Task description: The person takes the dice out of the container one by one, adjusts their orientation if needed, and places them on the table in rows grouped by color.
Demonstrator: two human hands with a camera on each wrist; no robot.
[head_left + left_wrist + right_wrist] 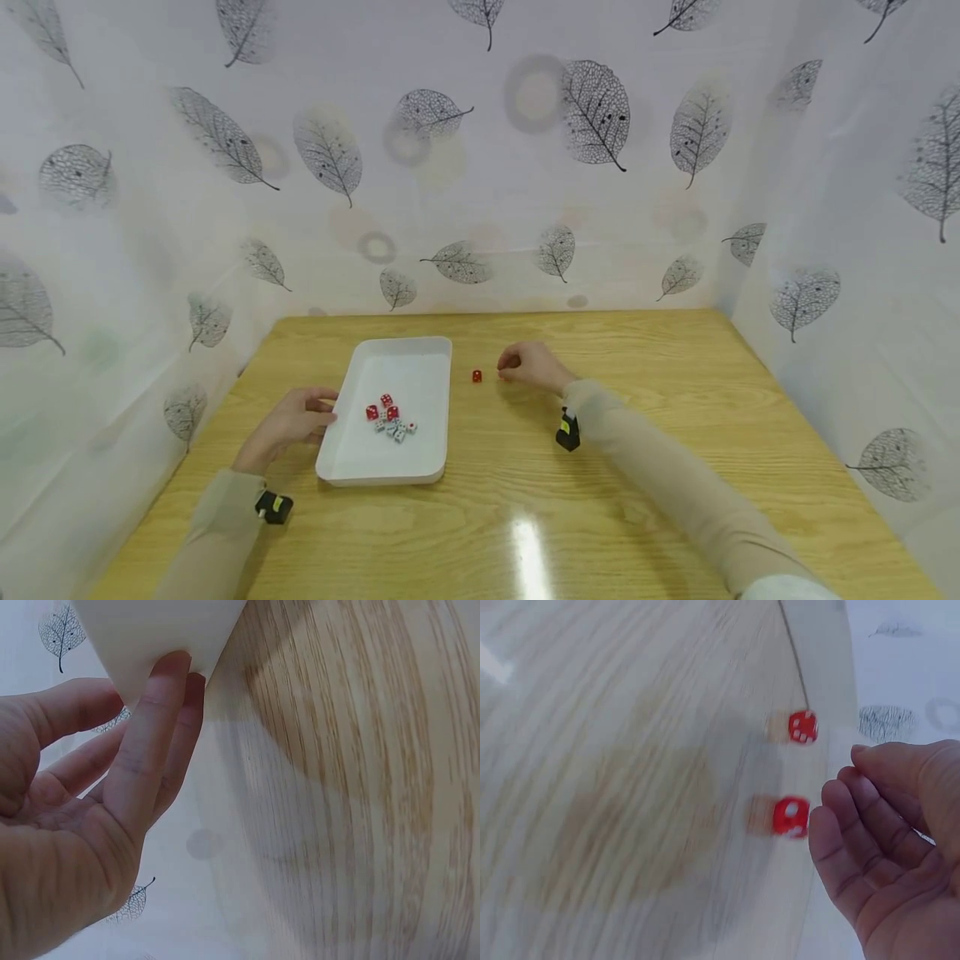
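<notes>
A white tray (432,467) stands on the table at the left of centre in the head view. Inside it lie three red dice (386,400) and several white dice (400,436). My left hand (300,417) holds the tray's left side, thumb at the rim, fingers (161,697) against the outer wall. Right of the tray, a red die (477,377) sits on the wood, just left of my right hand (534,367). In the right wrist view, two red dice (790,817) show close to the bent fingertips (826,825), with a gap between thumb and fingers.
The wooden table (600,517) carries the tray and loose dice. A white sheet with a leaf print (525,208) hangs behind the table and along both sides. Each wrist bears a small black device (567,429).
</notes>
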